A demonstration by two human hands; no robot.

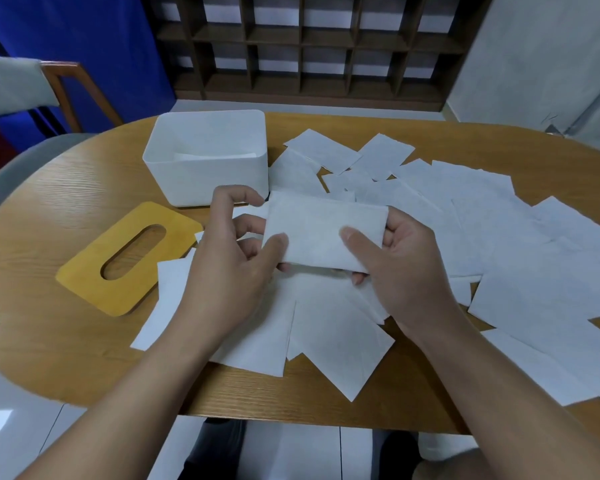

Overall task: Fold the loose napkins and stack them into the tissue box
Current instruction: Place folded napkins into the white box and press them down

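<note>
Hands, left [236,261] and right [399,268], pinch a soft rectangular folded napkin [323,230], fingers clamped on its ends

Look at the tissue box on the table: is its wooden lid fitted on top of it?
No, the tissue box stands open, and the wooden lid lies flat on the table beside it.

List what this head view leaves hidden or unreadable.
- Tissue box contents: its near wall hides all but a white sliver, so the count is unknown.
- Folded napkin: number of layers unreadable; both the left hand and right hand cover its ends.
- Loose napkins: cut off by the right edge.
</note>
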